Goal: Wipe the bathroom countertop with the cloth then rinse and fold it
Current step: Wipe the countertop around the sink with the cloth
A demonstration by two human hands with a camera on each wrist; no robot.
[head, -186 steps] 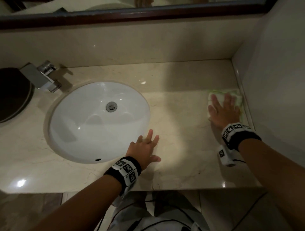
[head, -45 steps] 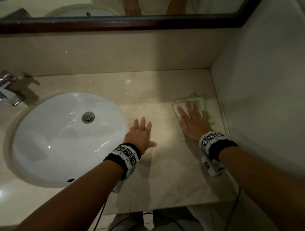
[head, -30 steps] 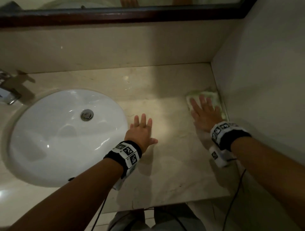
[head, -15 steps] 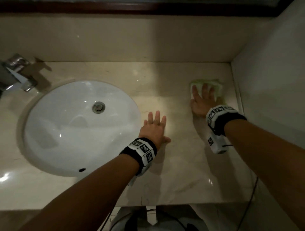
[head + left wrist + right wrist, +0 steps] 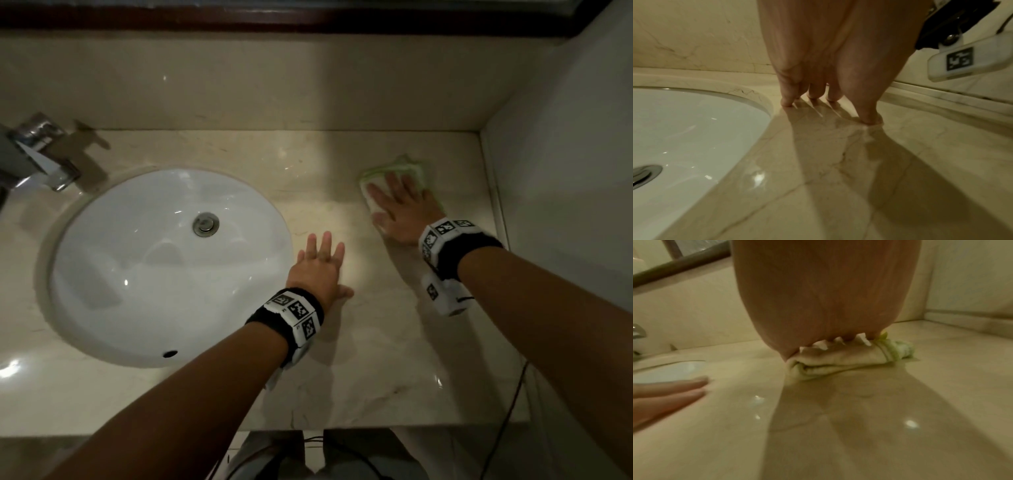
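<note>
Under the right hand's (image 5: 404,212) flat fingers (image 5: 394,186) lies the folded cloth (image 5: 849,360).

A bathroom: a white oval undermount basin (image 5: 164,263) with a chrome drain (image 5: 205,223) is set into a glossy beige marble countertop (image 5: 376,359), with a chrome faucet (image 5: 37,154) behind it and a dark-framed mirror (image 5: 274,15) above the marble backsplash.

cloth (image 5: 394,174) on countertop (image 5: 376,359), right of sink (image 5: 137,274)

My right hand (image 5: 406,212) now presses the cloth (image 5: 394,171) farther back and inward on the surface (image 5: 376,377) than six seconds ago. It sits farther from the side wall (image 5: 565,171).
</note>
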